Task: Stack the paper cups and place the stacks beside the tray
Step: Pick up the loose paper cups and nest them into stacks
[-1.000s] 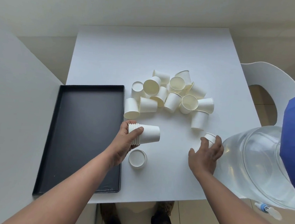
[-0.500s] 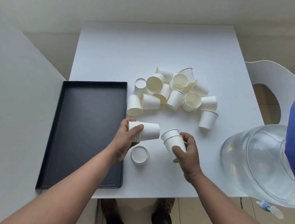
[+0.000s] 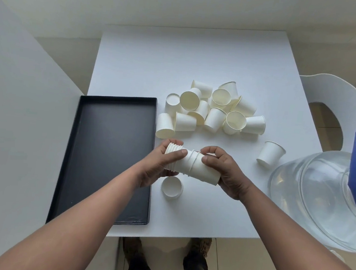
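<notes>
A black tray [image 3: 98,149] lies at the left of the white surface [image 3: 179,55], its long side running toward the person. Just right of its near half, the left hand [image 3: 159,165] grips the rim end of a stack [image 3: 177,158] of nested cups, held sideways above the surface, fingers [image 3: 176,155] clenched around the ribbed rims. Below the hands, one cup [image 3: 172,187] stands alone on the surface, close beside the tray's right edge. The right hand [image 3: 223,173] holds the other end of the stack, its fingers wrapped around two cups [image 3: 204,171] that are pushed onto the stack's base end. Farther back, a pile [image 3: 211,112] of loose cups lies jumbled, some upright, some tipped, the nearest ones just beside the tray's far right corner. One more cup [image 3: 271,153] sits tilted, apart from the pile, to the right. A clear water jug [image 3: 318,198] with a blue top fills the right edge, and a white chair [image 3: 336,88] shows behind it.
</notes>
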